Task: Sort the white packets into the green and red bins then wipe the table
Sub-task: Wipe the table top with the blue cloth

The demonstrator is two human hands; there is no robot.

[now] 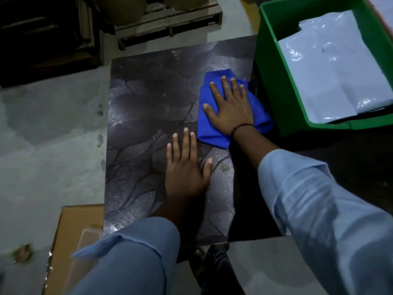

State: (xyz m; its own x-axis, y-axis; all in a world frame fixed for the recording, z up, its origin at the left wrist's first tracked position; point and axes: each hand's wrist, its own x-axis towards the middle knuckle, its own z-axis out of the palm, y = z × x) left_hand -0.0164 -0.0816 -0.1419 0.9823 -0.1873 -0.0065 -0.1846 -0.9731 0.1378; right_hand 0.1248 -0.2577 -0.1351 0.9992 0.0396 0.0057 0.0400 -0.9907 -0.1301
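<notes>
My right hand [230, 107] flat, pressing blue cloth [214, 133] on table [144, 92]; left hand [185, 165] flat at cloth's 7 o'clock; green bin [274, 67] at 2.

Green bin [273, 81] cut off at right edge; blue cloth [209, 133] partly under right hand [231, 109].

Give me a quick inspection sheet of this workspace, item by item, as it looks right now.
Surface: dark patterned table, no packets on it.
Job's things: blue cloth lies on the table next to the green bin; white packets lie inside the bin.
Clutter: cardboard box on the floor at the table's near left corner.
Hands: left hand flat on the bare table; right hand presses the cloth, fingers straight.
Cables: nothing seen.
Surroundings: concrete floor; wooden pallet beyond the table.
</notes>
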